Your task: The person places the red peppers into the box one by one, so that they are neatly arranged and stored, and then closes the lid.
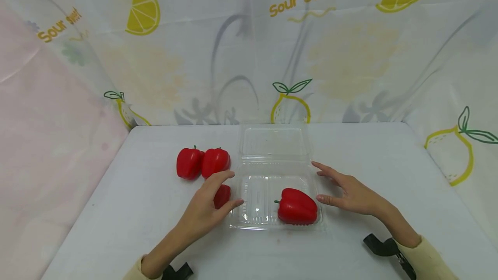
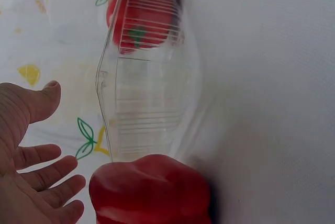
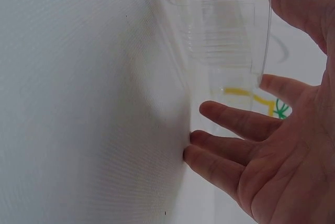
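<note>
A clear plastic clamshell box (image 1: pixel 254 204) lies on the table with its lid (image 1: pixel 274 141) folded back. One red bell pepper (image 1: pixel 297 206) sits on its side in the box's right half, its green stem to the left. My left hand (image 1: pixel 206 204) hovers left of the box with fingers spread and nothing held. Partly hidden behind it is another red bell pepper (image 1: pixel 222 195), which shows large in the left wrist view. My right hand (image 1: pixel 350 191) is at the box's right edge, fingers extended, with thumb and index fingertips right at the rim in the right wrist view.
Two more red bell peppers, one at left (image 1: pixel 189 163) and one beside it (image 1: pixel 215 162), stand left of the lid. The white table (image 1: pixel 116 211) meets a lemon-printed cloth (image 1: pixel 241 55) at its back edge. Black straps show at both wrists.
</note>
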`<move>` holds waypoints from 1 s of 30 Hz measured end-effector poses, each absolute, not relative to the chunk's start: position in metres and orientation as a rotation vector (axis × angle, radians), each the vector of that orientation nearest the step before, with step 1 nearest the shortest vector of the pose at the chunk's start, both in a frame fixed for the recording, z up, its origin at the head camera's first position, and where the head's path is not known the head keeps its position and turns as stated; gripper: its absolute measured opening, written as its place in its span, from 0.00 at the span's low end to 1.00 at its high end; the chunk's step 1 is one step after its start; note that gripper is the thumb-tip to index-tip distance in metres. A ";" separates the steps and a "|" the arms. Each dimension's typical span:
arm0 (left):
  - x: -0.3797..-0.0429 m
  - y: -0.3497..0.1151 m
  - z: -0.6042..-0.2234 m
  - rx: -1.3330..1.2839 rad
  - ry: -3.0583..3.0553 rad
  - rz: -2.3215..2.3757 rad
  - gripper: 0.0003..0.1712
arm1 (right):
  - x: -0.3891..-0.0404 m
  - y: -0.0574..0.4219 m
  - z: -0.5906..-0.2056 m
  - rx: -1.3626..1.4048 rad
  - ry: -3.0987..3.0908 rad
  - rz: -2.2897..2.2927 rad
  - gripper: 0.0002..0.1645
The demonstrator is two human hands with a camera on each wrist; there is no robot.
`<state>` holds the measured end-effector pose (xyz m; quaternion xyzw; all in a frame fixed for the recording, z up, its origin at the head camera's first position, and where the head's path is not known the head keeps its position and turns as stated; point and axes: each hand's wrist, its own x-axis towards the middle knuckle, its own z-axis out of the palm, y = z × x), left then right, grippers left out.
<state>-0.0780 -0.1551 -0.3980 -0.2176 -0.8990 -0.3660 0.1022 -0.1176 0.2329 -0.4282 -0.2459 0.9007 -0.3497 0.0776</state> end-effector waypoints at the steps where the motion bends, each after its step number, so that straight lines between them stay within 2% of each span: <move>1: -0.078 -0.157 -0.398 -0.643 -2.654 -1.077 0.45 | -0.118 0.233 -0.428 -0.740 2.698 -1.049 0.49; 17: -0.081 -0.187 -0.402 -0.570 -2.664 -0.993 0.47 | -0.117 0.233 -0.429 -0.746 2.695 -1.059 0.49; 30: -0.084 -0.199 -0.409 -0.531 -2.677 -0.995 0.43 | -0.117 0.234 -0.430 -0.734 2.699 -1.051 0.49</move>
